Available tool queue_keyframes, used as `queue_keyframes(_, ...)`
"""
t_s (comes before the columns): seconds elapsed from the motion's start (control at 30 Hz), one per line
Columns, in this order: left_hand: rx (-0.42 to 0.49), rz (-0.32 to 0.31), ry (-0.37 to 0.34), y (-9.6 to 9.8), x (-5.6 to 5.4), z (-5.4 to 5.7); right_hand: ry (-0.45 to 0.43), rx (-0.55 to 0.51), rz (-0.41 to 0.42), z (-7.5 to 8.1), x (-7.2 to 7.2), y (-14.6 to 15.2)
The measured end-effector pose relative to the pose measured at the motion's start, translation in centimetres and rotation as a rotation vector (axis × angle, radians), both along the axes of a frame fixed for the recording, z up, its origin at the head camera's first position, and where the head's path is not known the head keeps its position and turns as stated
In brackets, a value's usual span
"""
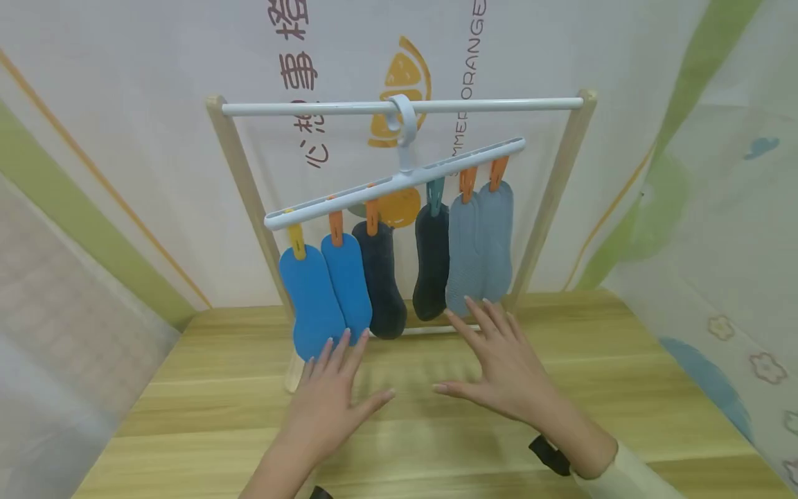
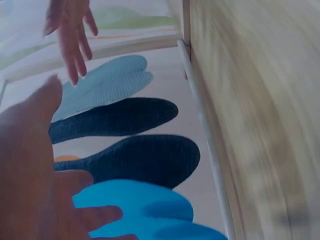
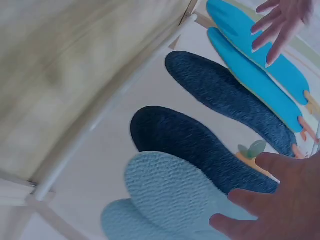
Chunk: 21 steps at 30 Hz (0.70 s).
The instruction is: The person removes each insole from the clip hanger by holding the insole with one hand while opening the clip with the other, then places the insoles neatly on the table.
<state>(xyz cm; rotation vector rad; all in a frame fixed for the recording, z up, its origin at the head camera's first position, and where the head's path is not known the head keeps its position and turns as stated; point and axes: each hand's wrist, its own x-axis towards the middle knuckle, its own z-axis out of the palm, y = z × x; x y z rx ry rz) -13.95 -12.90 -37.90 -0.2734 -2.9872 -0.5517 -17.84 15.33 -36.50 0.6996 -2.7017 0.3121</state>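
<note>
Three pairs of insoles hang from a white clip hanger (image 1: 349, 202), which tilts with its left end lower. On the left is a blue pair (image 1: 312, 298), in the middle a dark pair (image 1: 382, 291), and on the right a light grey-blue pair (image 1: 464, 256). My left hand (image 1: 330, 402), fingers spread, has its fingertips at the lower ends of the blue insoles. Likewise spread, my right hand (image 1: 505, 367) has its fingertips by the bottoms of the grey-blue ones. Neither hand grips anything. Orange clips (image 1: 337, 229), a yellow clip (image 1: 298, 242) and a teal clip (image 1: 435, 196) hold the insole tops.
The hanger's hook (image 1: 406, 128) sits over the white top rod (image 1: 499, 106) of a rack with wooden side posts (image 1: 555, 187). The rack stands on a wood-grain table (image 1: 399, 443). Behind it hangs a printed curtain (image 1: 524, 41) with an orange motif.
</note>
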Motion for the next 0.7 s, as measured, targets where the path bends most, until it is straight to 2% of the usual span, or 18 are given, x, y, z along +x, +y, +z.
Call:
queue_keyframes(0.07, 0.013, 0.013, 0.035, -0.4, 0.0, 0.3, 0.008, 0.001, 0.022, 0.5, -0.1, -0.4)
queue_keyframes(0.27, 0.088, 0.072, 0.212, -1.9, -0.4, 0.7, -0.002, -0.027, 0.083, 2.0, -0.4, -1.6)
queue_keyframes(0.43, 0.208, 0.163, 0.281, -3.0, -1.0, 0.8, -0.029, -0.074, 0.120, 2.9, -0.5, -2.8)
queue_keyframes(0.6, 0.397, 0.286, 0.368, -3.8, -1.9, 0.7, -0.146, -0.258, 0.204, 3.6, -0.4, -4.6)
queue_keyframes(0.7, 0.495, 0.332, 0.390, -4.3, -2.6, 0.7, -0.199, -0.374, 0.265, 4.1, -0.4, -6.0)
